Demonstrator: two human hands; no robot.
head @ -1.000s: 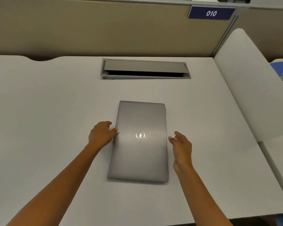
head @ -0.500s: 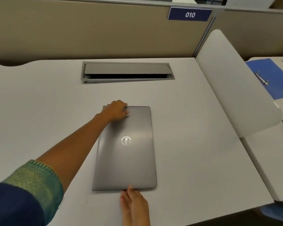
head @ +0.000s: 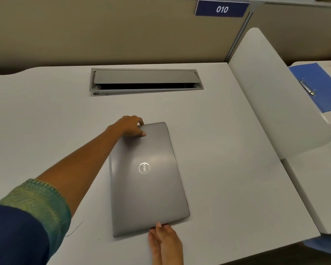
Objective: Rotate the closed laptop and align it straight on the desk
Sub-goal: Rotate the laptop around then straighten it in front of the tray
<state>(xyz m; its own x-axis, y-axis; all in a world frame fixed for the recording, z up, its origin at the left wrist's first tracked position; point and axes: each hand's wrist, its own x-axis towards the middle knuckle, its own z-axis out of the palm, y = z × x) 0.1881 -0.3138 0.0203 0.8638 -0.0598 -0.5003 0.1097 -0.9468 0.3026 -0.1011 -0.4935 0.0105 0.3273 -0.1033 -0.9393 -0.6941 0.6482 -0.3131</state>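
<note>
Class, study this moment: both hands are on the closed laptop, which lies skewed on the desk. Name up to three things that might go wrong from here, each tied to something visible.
1. The left hand grips only the far corner and the right hand touches only the near edge of the laptop, so fingers might slip on the smooth lid.
2. Its near edge lies close to the desk front; pulling it nearer may leave it overhanging.
3. Pushing it far forward could bring it to the open cable tray.
</note>
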